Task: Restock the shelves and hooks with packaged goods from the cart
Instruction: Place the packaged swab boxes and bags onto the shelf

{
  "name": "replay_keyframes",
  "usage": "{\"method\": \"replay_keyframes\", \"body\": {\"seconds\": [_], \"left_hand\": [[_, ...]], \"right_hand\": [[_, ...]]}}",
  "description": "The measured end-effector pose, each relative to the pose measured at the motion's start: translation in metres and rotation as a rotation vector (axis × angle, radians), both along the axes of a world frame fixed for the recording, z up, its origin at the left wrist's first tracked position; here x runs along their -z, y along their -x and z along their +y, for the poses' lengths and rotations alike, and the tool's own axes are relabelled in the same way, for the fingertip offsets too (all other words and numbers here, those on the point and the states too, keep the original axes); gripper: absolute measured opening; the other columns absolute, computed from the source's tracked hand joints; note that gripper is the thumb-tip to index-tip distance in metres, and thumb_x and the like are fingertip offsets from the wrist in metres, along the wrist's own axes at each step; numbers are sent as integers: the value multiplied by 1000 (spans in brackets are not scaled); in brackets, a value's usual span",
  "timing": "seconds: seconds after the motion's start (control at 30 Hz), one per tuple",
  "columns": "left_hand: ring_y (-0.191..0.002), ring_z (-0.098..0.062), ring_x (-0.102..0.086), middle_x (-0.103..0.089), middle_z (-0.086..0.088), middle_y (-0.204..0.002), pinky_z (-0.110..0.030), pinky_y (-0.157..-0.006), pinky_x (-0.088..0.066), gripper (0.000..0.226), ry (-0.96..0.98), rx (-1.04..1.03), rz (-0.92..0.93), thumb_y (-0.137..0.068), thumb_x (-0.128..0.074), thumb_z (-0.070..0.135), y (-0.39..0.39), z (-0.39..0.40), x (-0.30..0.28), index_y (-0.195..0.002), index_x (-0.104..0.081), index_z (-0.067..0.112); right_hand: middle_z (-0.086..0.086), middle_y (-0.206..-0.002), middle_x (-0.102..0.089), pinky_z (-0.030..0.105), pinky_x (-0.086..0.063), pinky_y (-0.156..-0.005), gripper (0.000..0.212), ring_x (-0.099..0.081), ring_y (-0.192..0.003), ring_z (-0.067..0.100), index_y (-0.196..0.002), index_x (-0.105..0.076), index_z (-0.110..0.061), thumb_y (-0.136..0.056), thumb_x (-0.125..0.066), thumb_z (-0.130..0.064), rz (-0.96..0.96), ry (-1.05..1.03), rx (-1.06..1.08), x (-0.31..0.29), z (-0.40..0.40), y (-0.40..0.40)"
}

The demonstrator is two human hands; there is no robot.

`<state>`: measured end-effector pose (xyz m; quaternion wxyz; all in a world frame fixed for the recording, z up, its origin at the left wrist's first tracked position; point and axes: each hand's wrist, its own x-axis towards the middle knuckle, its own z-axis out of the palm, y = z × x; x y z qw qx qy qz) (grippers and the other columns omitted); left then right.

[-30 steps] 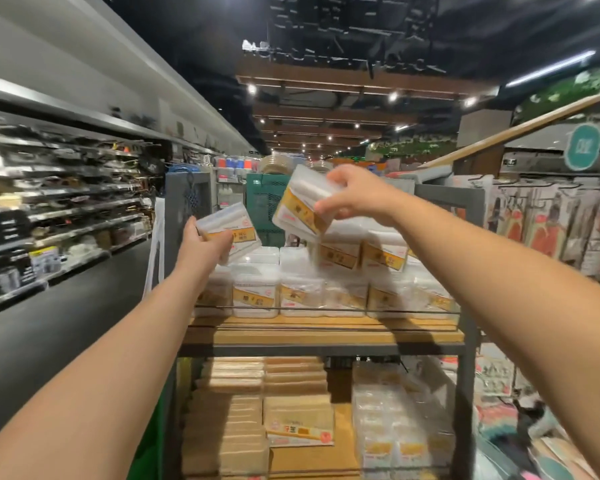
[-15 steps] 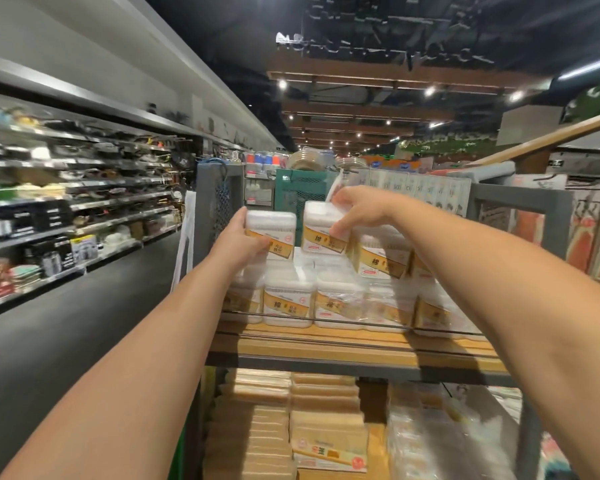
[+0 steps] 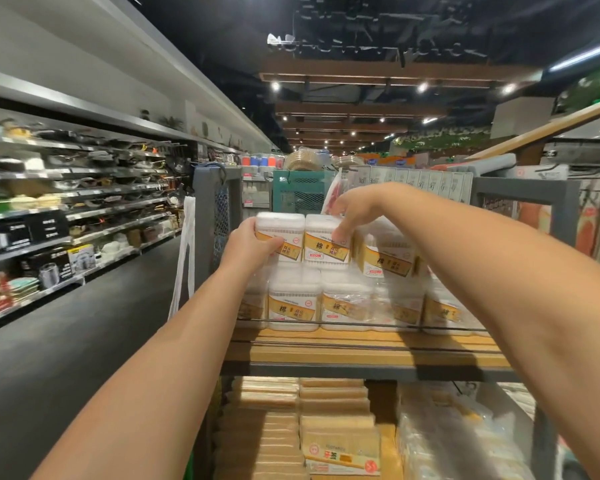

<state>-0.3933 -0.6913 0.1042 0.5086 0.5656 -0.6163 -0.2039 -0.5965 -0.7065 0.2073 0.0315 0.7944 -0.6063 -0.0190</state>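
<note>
one head view, facing forward, close to shelf (image 3: pixel 361 355).

I see white boxes (image 3: pixel 327 242) with gold labels. The shelf board (image 3: pixel 361 348) is tan wood, its frame (image 3: pixel 361 370) grey.

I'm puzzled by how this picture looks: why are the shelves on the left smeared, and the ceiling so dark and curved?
Head view: the shelves on the left are motion-blurred, while the left hand, right hand and the boxes they hold are fairly sharp. The wide lens bends the edges. The ceiling is dark, with small bright ceiling lights. The arms cast shadows on the wooden shelf.
</note>
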Motion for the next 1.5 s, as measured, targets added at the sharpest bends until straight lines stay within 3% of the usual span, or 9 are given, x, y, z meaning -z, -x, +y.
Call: {"method": "replay_keyframes", "body": {"seconds": [0.17,0.5,0.8,0.93,1.03,1.13,1.2,1.3,1.5], "left_hand": [[-143,-23,-27,-26,-6,-157,-45,-115,-27,75,182,-49,-9,-92,-61,41,11,22,1,-153,-25,20],[-134,-19,-37,-44,-3,-138,-29,-112,-27,54,381,405,15,-87,-66,28,155,112,20,-136,-49,13],[-117,-23,-55,-59,-13,-127,-41,-106,-42,43,27,991,-11,-88,-65,26,351,244,98,-128,-56,11],[-107,-15,-58,-62,0,-114,-31,-98,-45,44,-134,1264,-133,-79,-65,43,421,335,158,-118,-59,24],[-93,-12,-57,-61,3,-97,-10,-81,-41,23,-294,1450,-224,-89,-66,22,450,398,223,-110,-56,22],[-87,-13,-56,-63,0,-93,-15,-75,-42,20,-471,1520,-327,-85,-62,31,461,440,290,-104,-58,24],[-89,-15,-58,-65,-1,-99,-29,-84,-46,29,-598,1547,-432,-79,-63,42,465,454,337,-103,-62,27],[-99,-13,-60,-63,2,-117,-32,-89,-47,31,-701,1577,-727,-93,-58,43,468,464,405,-121,-60,27],[-96,-13,-59,-58,4,-111,-28,-81,-47,20,-930,1549,-1140,-100,-48,39,463,473,520,-116,-53,28]], "right_hand": [[-2,-142,-50,45,-38,-111,76,-49,-128,21,-142,-45,-22,-79,-69,-56,-251,145,-69,0,30,11],[0,-148,-42,32,-28,-111,68,-34,-138,18,-145,-43,-24,-85,-69,-45,-310,315,73,32,186,121],[5,-137,-55,25,-37,-106,64,-52,-121,14,-140,-48,-11,-85,-73,-34,-475,37,645,147,405,315],[3,-116,-62,28,-43,-96,52,-57,-105,14,-131,-56,-11,-86,-73,-32,-581,-3,855,213,519,368],[-5,-91,-58,33,-43,-84,39,-52,-89,13,-121,-63,-7,-88,-72,-26,-678,-48,980,285,587,386],[-1,-91,-58,33,-42,-84,26,-50,-91,15,-111,-63,-7,-91,-68,-22,-793,-149,1107,364,643,386],[6,-92,-60,28,-43,-76,7,-50,-85,13,-93,-63,-12,-94,-64,-19,-887,-246,1181,413,674,376],[6,-79,-55,27,-38,-60,27,-47,-70,14,-70,-57,-22,-96,-60,-21,-1035,-376,1274,485,708,362],[-2,-75,-54,32,-38,-67,22,-47,-68,17,-82,-64,-12,-97,-59,-27,-1350,-488,1530,611,718,344]]}}
